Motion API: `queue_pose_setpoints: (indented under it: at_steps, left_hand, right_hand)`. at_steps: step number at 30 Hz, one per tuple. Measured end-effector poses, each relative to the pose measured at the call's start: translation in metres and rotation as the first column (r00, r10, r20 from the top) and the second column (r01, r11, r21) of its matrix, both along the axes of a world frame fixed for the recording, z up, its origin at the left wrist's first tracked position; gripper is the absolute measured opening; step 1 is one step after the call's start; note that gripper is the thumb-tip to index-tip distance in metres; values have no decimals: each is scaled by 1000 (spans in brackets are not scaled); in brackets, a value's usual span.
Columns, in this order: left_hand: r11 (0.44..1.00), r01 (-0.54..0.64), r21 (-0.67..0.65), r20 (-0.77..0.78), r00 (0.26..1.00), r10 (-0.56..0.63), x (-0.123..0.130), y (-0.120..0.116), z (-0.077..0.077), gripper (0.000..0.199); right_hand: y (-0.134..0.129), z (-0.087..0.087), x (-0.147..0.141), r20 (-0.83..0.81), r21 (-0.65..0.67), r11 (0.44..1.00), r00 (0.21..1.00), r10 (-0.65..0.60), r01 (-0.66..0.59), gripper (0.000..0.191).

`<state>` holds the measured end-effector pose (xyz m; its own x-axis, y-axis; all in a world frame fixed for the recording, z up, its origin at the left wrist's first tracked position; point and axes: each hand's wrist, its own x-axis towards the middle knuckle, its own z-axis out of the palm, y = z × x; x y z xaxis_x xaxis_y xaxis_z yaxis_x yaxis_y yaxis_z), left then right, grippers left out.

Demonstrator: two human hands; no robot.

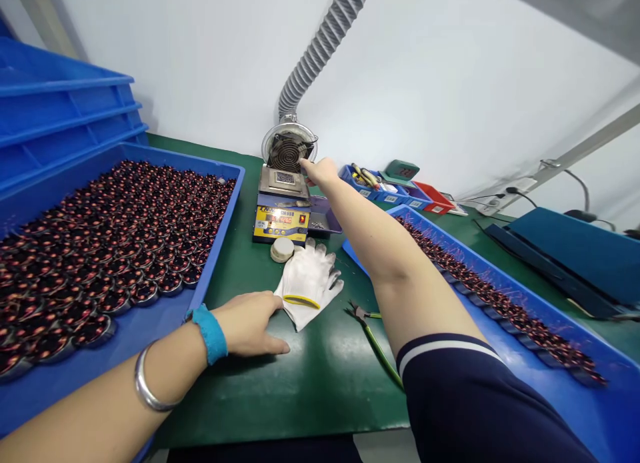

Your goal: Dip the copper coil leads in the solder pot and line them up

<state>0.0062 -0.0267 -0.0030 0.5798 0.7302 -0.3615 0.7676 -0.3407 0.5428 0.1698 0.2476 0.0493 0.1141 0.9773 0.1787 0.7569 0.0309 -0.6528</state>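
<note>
My left hand (250, 324) rests on the green table with its fingers apart. Its fingertips reach the cuff of a pair of white gloves (307, 276) with a yellow edge. Stretched far forward, my right hand (321, 172) is at the rim of a round fume extractor fan (289, 155). Its fingers are bent together there, and what they hold, if anything, is hidden. Just below stands a yellow and blue solder pot (281, 223) with a lit display and a metal top. A round pale tin (283, 249) sits between the pot and the gloves.
A blue tray (220, 229) at left holds many small black coil parts (150, 229). Another blue tray (540, 383) at right holds rows of them. Green-handled cutters (375, 343) lie between. Small bins (390, 195), a grey duct (320, 46) and stacked blue trays (65, 109) stand behind.
</note>
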Motion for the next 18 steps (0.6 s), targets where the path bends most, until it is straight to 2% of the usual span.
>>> queue_pose_setpoints:
  at_steps: [9, 18]
  left_hand:
    - [1000, 6, 9, 7, 1000, -6, 0, 0, 0, 59]
    - [1000, -7, 10, 15, 1000, 7, 0, 0, -2, 57]
  right_hand:
    - [4, -5, -1, -8, -15, 1000, 1000, 11, -12, 37]
    - [-1, 4, -1, -41, -66, 998, 999, -17, 14, 38]
